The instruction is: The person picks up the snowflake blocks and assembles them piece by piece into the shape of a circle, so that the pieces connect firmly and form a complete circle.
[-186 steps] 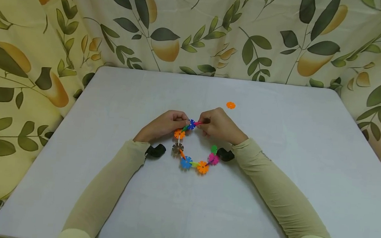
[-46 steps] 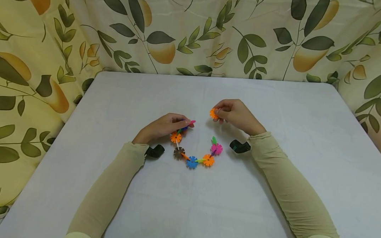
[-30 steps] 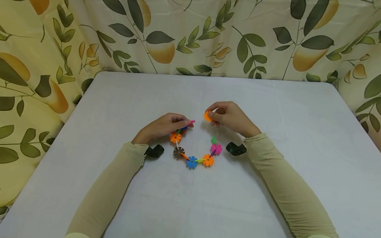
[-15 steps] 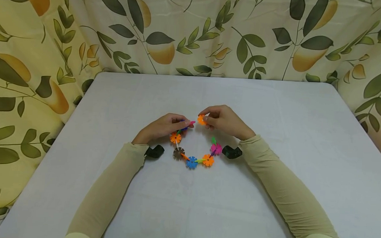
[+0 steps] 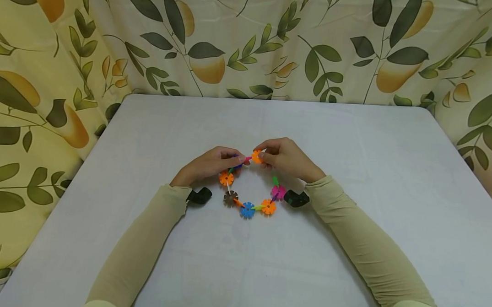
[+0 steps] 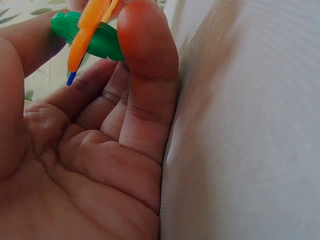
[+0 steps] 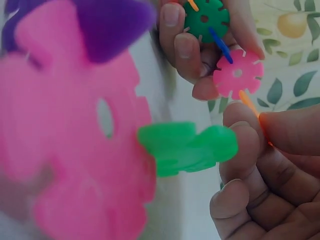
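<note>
In the head view my left hand (image 5: pixel 214 163) holds one end of a curved chain of interlocking notched plastic discs. Its thumb and fingers pinch by the pink disc (image 7: pixel 239 80), beyond the green disc (image 7: pixel 197 30). My right hand (image 5: pixel 289 157) pinches a loose orange disc (image 5: pixel 256 156) between thumb and fingers; its edge meets a slot of the pink disc in the right wrist view. The chain runs through a brown disc (image 5: pixel 230 198), a blue disc (image 5: pixel 247 210) and another orange one to a magenta disc (image 5: pixel 278 192). A bright green disc (image 7: pixel 187 145) forms its free end.
A white-covered table (image 5: pixel 241 263) lies under both forearms. Black wrist cameras sit at the left cuff (image 5: pixel 200 196) and right cuff (image 5: pixel 296 199), the right one beside the chain's magenta disc. A leaf-and-fruit patterned curtain (image 5: pixel 259 44) hangs behind the table.
The orange disc, earlier lying at the back of the table, was picked up by my right hand and carried left and forward to the pink disc. My left hand stays at the chain's end.
</note>
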A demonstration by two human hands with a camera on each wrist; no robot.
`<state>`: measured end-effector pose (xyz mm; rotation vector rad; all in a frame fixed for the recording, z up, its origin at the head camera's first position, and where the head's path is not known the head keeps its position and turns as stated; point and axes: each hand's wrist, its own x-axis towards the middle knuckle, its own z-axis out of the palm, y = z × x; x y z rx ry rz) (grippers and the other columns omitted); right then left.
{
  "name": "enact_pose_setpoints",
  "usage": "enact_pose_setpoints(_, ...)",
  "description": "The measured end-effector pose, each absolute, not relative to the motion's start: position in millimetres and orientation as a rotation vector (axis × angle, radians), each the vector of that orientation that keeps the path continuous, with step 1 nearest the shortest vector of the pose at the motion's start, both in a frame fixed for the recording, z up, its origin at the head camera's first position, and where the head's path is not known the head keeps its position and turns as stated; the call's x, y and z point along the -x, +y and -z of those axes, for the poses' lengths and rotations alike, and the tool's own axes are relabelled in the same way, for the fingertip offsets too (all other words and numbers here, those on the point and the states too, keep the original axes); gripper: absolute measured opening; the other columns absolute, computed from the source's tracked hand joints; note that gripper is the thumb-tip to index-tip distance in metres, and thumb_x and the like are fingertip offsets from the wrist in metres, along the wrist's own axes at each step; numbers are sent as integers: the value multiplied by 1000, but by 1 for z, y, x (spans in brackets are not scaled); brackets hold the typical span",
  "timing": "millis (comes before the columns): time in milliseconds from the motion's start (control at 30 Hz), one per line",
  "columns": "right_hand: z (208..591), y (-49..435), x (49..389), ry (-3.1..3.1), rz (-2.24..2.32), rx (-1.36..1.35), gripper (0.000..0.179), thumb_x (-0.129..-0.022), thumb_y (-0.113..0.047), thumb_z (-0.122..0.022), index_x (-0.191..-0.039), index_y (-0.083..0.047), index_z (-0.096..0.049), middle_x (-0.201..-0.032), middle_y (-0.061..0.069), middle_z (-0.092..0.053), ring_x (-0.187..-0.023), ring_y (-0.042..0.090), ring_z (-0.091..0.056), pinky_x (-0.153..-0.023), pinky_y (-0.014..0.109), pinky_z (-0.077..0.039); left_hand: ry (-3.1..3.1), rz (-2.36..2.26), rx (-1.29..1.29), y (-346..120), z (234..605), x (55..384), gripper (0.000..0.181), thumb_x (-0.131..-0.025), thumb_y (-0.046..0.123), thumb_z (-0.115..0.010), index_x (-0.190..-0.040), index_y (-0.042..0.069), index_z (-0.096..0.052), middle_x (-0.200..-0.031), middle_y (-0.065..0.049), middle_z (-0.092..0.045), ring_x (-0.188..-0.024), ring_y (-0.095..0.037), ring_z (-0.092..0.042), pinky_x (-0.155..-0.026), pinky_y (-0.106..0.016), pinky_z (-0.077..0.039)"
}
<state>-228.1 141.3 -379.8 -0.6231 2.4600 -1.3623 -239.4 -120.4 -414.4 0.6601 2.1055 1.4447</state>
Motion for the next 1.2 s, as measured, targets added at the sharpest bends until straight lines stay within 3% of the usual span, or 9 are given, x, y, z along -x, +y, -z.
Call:
enact_pose_setpoints(233,379,137,225,2452,1380,638,22,-104,-2,-63,-122,6,-75,-82,10,-72,-73,24,-67,-69,31,-56,2066,-1475,-691,-120,415,240,33,-112,29,-59,-123,2,-75,-98,-10,-68,-98,-25,-56,-93,-36,-44)
enact_pose_setpoints(767,382,126,214,2532,1439,626,21,-101,6,-61,-114,6,-77,-82,7,-71,-69,20,-62,-64,26,-51,1928,-1569,-732,-118,416,234,30,-114,18,-53,-113,-6,-69,-87,-13,-72,-79,-23,-61,-76,-30,-50)
enact_pose_setpoints(1200,388,126,209,2553,1429,638,25,-103,2,-59,-120,4,-77,-85,6,-71,-73,18,-62,-69,30,-51,1977,-1524,-742,-113,415,231,28,-114,17,-53,-112,-6,-69,-86,-11,-73,-79,-22,-62,-79,-31,-50)
